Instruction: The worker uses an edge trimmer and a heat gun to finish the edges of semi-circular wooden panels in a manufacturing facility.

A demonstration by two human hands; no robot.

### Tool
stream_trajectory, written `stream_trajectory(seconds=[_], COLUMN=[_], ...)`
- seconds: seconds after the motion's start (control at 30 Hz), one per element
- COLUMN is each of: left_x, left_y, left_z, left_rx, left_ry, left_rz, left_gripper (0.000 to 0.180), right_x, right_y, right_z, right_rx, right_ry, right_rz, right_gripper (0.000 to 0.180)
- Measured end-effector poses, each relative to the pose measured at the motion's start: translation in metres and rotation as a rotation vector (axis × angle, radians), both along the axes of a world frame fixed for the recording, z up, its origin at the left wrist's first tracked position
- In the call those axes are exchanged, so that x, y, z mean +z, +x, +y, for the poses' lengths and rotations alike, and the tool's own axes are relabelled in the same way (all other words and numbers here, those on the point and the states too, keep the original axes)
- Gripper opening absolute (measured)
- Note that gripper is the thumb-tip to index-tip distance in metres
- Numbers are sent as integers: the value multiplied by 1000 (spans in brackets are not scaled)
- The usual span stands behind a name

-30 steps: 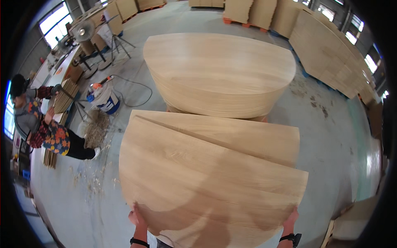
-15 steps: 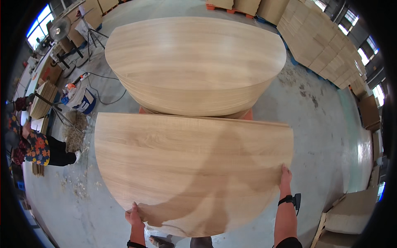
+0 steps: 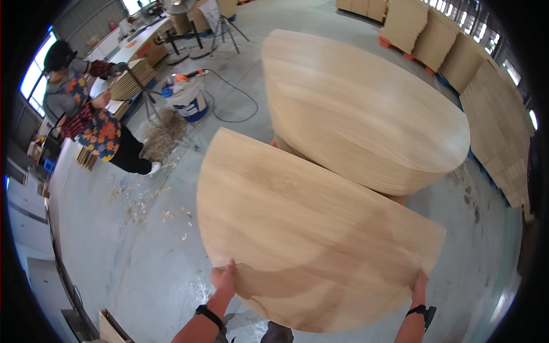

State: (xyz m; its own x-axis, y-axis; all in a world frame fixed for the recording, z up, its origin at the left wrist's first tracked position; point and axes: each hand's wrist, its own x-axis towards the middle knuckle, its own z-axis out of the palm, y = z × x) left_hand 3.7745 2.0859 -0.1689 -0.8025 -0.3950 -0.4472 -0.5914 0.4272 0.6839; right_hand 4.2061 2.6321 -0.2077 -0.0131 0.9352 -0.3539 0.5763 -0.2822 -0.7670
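Observation:
A half-round wood-grain board is held flat in front of me, its straight edge on the far side. My left hand grips the curved rim at the near left, thumb on top and fingers hidden below. At the right end of the rim, my right hand is closed on the same board, its fingers mostly out of sight underneath. Just beyond the straight edge stands a tall stack of matching half-round boards. My shadow falls across the held board.
A person in a flowered apron stands at the left by a stand and stacked slats. A white-and-blue bucket with a cabled tool is near wood shavings. Stacked cardboard lines the right.
My view has turned to the left, so the board stack now sits further right and the co-worker shows more fully. Both hands keep hold of the board, which appears slanted now.

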Motion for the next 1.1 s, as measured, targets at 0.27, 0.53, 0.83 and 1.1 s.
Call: stream_trajectory(seconds=[0.27,0.53,0.83,1.1], left_x=[-27,135,195,165], left_y=[44,47,35,-7], left_z=[-166,-466,-741,-846], left_rx=[-673,-1037,-346,-37], left_ry=[92,209,73,210], left_rz=[80,-304,-309,-459], left_gripper=[66,52,46,38], right_x=[56,121,179,171], right_y=[-97,-159,-442,-686], right_z=[-257,-584,-802,-931], right_rx=[204,762,1548,1890], right_ry=[300,-680,-510,-960], right_rz=[-325,-141,-372,-708], right_gripper=[48,37,40,43])
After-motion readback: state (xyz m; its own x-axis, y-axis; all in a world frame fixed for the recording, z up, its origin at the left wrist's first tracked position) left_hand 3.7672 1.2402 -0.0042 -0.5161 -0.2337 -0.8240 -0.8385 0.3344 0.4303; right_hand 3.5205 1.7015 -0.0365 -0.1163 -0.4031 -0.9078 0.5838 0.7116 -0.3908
